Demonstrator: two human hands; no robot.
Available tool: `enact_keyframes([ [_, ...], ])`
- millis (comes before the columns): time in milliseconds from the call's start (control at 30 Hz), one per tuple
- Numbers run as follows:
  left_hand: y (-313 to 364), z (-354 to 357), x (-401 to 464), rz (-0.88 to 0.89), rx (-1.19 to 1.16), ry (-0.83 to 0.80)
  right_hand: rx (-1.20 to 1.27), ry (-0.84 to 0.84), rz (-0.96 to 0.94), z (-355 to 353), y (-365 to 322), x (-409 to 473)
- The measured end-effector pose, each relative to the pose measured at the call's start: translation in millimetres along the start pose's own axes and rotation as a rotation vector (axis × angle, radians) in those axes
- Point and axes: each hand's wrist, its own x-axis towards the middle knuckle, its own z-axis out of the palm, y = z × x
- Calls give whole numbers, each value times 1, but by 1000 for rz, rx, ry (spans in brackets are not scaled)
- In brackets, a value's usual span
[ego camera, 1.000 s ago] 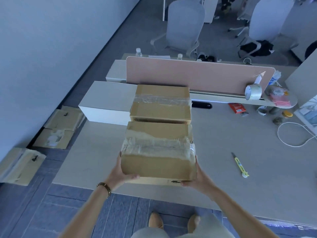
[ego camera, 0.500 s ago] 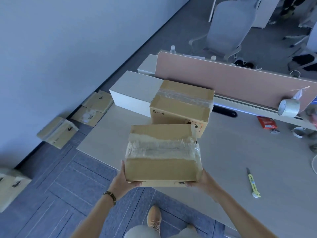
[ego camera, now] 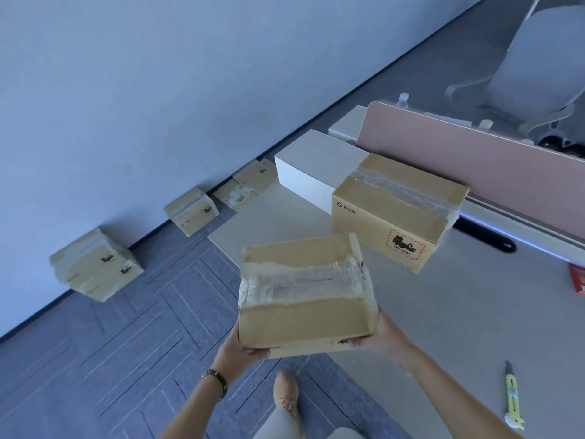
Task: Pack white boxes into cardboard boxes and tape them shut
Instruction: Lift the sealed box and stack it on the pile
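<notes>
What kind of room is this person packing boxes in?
Most likely an open-plan office. The desk has a pink divider screen along its back, a grey swivel chair stands beyond it, and the floor is carpet tile, with taped cardboard boxes lined along the wall.

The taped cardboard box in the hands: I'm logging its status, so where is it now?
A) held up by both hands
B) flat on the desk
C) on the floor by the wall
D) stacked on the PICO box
A: the left hand and right hand grip the taped cardboard box at its lower corners, clear of the desk.
</notes>
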Motion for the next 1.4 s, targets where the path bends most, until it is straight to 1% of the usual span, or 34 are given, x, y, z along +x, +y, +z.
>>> enact_keyframes([
  [233, -11, -23, 5, -29, -81, 62, -63, -64, -64, 23, -27, 33],
  [400, -19, -47, 24, -58, -256, 98, -79, -82, -55, 44, -54, 65],
  [533, -27, -81, 51, -54, -369, 143, -60, -119, -56, 69, -85, 103],
  [800, -47, -185, 109, -36, -579, 185, -44, -214, -53, 145, -170, 195],
  [1067, -88, -302, 135, -109, -707, 270, -61, -345, -60, 255, -282, 266],
  [1200, -113, -360, 141, -167, -755, 345, -91, -416, -66, 315, -330, 303],
  [1267, -126, -393, 148, -181, -755, 392, -108, -421, -68, 345, -353, 323],
  [1400, -150, -465, 171, -169, -757, 477, -94, -507, -83, 414, -407, 365],
])
